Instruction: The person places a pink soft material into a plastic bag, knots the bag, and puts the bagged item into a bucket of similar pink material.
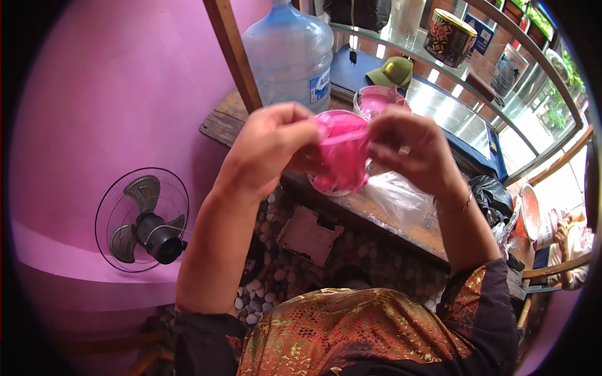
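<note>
The fingers (303, 131) of the left hand (260, 150) are closed narrowly on the left edge of a pink plastic bag (346, 153), in the head view; those of the right hand (411, 141) pinch its right edge, though blur hides exactly how much they grip. The bag hangs between the two hands, to the right of the big blue water bottle (288, 62) and nearer the person.

The film looks thin and stretched, so a hard pull from either side could split it, and a light pinch could let one edge slip. Whether it holds anything cannot be told; if it does, a tilt could spill it. Below it, also nearer the person than the bottle, shows the edge of a round container (332, 190), mostly hidden; a drooping bag could catch on it.

Just right of the bottle stands a tub with pink contents (375, 102), close behind the right hand. A knuckle or wrist swinging back could knock it, since there seems little room between them. A crumpled clear plastic bag (401, 197) lies on the wooden surface (421, 237), to the right of the bottle and nearer the person. Being light and loose, it could snag on the right forearm or slide off the near edge.
</note>
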A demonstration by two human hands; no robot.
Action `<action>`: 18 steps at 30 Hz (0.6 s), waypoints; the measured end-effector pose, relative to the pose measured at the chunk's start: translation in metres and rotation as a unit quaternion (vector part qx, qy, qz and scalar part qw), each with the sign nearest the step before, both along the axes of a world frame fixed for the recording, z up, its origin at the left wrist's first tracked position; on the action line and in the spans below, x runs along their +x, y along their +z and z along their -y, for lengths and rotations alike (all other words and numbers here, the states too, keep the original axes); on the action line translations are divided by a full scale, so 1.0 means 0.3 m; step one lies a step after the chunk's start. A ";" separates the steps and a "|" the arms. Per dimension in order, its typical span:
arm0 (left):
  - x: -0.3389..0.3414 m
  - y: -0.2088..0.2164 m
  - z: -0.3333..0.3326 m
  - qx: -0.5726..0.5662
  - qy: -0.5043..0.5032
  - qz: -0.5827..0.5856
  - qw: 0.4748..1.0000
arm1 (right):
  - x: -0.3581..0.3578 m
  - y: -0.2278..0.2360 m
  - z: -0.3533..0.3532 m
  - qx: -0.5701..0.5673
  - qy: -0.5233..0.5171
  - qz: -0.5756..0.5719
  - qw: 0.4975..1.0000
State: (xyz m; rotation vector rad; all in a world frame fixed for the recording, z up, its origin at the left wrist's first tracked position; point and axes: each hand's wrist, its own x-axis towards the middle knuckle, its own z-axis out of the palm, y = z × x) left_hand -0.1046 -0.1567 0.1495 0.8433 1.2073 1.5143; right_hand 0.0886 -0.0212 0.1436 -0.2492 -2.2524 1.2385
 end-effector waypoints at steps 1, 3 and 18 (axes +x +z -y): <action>0.012 0.037 -0.067 0.022 0.003 -0.022 1.000 | 0.002 0.021 -0.063 0.055 -0.030 -0.037 0.997; 0.043 0.091 -0.224 0.082 0.014 -0.074 0.994 | 0.012 0.069 -0.190 0.159 -0.102 -0.086 0.978; 0.051 -0.339 -0.969 -0.030 -0.043 -0.678 0.733 | -0.096 -0.370 -0.847 0.392 -0.089 0.218 0.890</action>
